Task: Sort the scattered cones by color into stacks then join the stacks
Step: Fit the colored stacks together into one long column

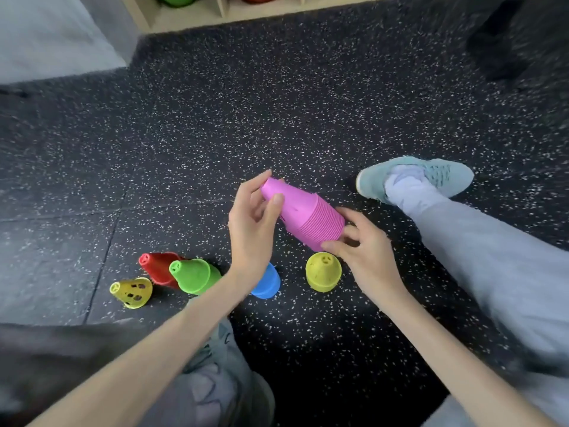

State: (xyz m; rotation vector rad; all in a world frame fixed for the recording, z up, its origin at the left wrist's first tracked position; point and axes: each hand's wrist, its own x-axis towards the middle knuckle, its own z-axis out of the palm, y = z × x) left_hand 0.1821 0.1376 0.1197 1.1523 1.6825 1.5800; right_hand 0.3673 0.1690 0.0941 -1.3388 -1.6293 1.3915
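Note:
A pink stack of cones is held tilted above the floor, tip pointing up-left. My left hand grips its narrow tip; my right hand holds its wide base end. On the floor below lie a red stack, a green stack, a blue stack partly hidden by my left wrist, a yellow stack standing upright, and a single yellow cone tipped on its side at the left.
The speckled black rubber floor stretches ahead. My right leg in grey trousers with a teal shoe reaches out at the right. My left shoe is near the bottom. A wooden shelf with coloured items stands at the back.

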